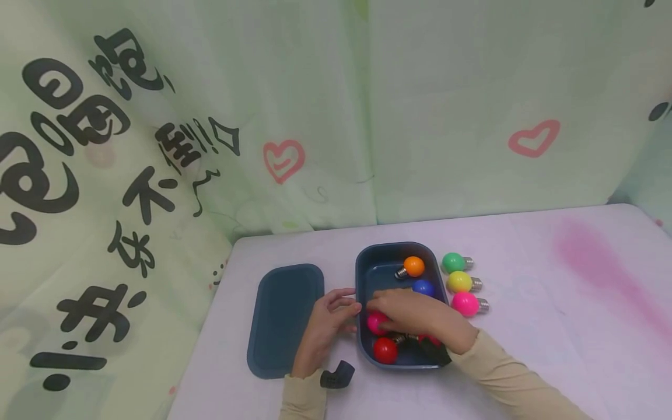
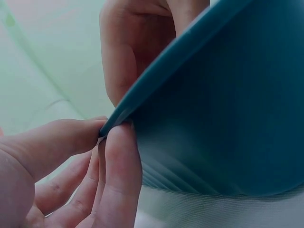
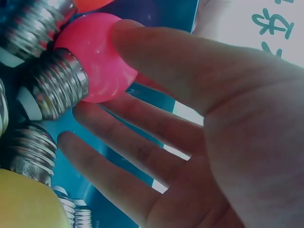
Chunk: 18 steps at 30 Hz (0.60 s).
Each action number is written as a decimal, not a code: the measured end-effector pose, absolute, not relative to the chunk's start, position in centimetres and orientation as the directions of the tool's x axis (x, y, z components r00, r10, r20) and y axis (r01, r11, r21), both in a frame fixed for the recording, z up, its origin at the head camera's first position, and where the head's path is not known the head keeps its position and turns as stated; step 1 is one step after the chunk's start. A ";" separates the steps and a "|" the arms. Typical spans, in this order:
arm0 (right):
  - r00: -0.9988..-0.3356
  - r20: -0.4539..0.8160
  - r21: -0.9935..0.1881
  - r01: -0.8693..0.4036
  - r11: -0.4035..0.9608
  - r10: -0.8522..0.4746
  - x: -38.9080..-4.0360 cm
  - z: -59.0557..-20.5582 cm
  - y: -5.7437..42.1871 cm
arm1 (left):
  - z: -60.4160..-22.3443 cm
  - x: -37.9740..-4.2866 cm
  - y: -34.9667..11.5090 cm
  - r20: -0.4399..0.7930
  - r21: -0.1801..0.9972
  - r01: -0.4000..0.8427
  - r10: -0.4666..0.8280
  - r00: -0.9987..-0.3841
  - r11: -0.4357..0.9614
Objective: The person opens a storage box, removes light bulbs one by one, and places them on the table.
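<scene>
A flat dark-blue plastic lid (image 1: pixel 285 318) lay left of the dark-blue rectangular plastic tub (image 1: pixel 362 274), with green (image 1: pixel 452 262), yellow (image 1: pixel 459 282) and pink (image 1: pixel 465 303) bulbs just right of it. The left hand (image 1: pixel 326 324) pinched the tub's left rim between thumb and fingers (image 2: pixel 116 166). The right hand (image 1: pixel 415 312), fingers nearly straight, touched a pink round bulb (image 3: pixel 97 57) inside the tub, hiding most of it from above; a red bulb (image 1: pixel 385 349) lay nearer.

Left hand (image 1: pixel 326 322) fingers curled in pinching grip; right hand (image 1: pixel 415 314) fingers extended, spread.
</scene>
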State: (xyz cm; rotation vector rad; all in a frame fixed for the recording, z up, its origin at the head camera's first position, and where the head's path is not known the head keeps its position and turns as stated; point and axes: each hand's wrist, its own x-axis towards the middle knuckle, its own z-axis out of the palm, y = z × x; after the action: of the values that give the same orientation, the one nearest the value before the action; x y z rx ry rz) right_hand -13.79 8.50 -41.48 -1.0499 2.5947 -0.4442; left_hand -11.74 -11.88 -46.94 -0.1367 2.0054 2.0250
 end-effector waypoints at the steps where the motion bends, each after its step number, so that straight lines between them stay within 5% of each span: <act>1: -0.685 -0.167 -0.398 -0.611 0.685 -0.709 -13.8 -41.5 8.5 | -47.0 -11.8 -11.9 -0.265 0.964 -0.266 0.136 -0.955 0.012; 18: -0.651 -0.118 -0.435 -0.644 0.629 -0.750 -13.8 -41.2 9.1 | -47.2 -11.8 -11.8 -0.282 0.959 -0.282 0.131 -0.951 0.015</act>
State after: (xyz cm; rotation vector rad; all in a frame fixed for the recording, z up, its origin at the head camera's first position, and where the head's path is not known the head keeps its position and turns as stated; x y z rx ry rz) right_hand -13.77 9.07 -41.24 -1.1269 2.5647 -0.5195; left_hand -11.80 -11.85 -47.17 -0.1563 2.0047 2.0133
